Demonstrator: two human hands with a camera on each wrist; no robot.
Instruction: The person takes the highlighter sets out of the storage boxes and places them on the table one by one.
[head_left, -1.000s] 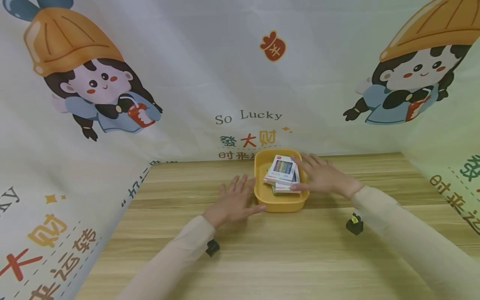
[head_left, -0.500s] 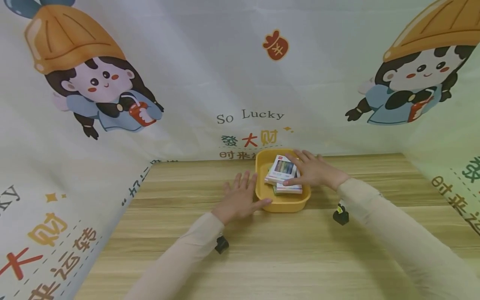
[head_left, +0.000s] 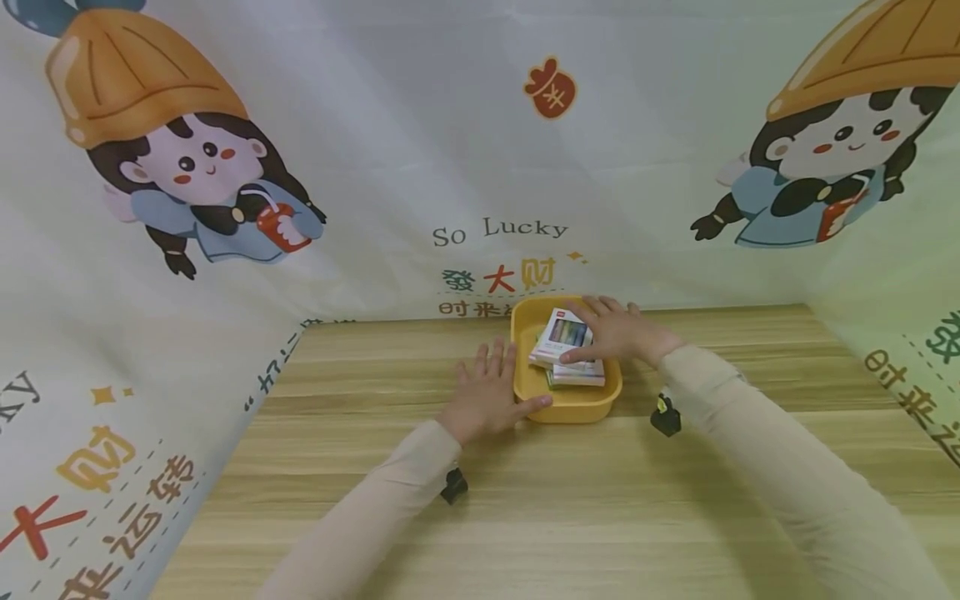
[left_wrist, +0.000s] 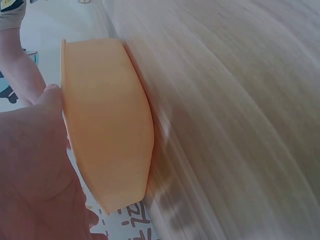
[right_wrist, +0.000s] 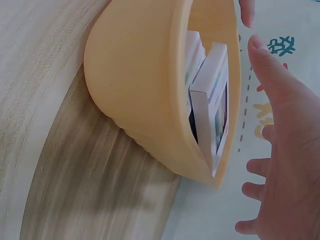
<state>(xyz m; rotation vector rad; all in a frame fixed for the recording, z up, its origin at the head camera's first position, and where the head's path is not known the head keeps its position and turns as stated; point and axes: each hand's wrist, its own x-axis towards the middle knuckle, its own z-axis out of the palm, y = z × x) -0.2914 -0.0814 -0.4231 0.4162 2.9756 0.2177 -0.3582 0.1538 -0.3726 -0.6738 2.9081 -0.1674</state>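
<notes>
A yellow plastic basket (head_left: 528, 392) stands on the wooden table and holds a small stack of thin white boxes. On the top box (head_left: 558, 333) is a dark panel with coloured stripes, and it lies askew over the box (head_left: 585, 372) beneath. My left hand (head_left: 487, 396) is at the basket's left side, fingers spread, with the thumb right at the near rim. Over the basket's right part reaches my right hand (head_left: 624, 333), its fingers spread and its thumb overlapping the top box in the head view. In the right wrist view this hand holds nothing.
The wood-grain table (head_left: 375, 400) ends at a printed cloth backdrop (head_left: 390, 167) close behind the basket. More cloth hangs at the left and right sides. A small black device (head_left: 665, 417) hangs under the right wrist, another device (head_left: 453, 485) under the left.
My right hand has moved left, further over the basket and the top box. My left hand has shifted slightly right, its thumb now over the near rim. The boxes stay in place.
</notes>
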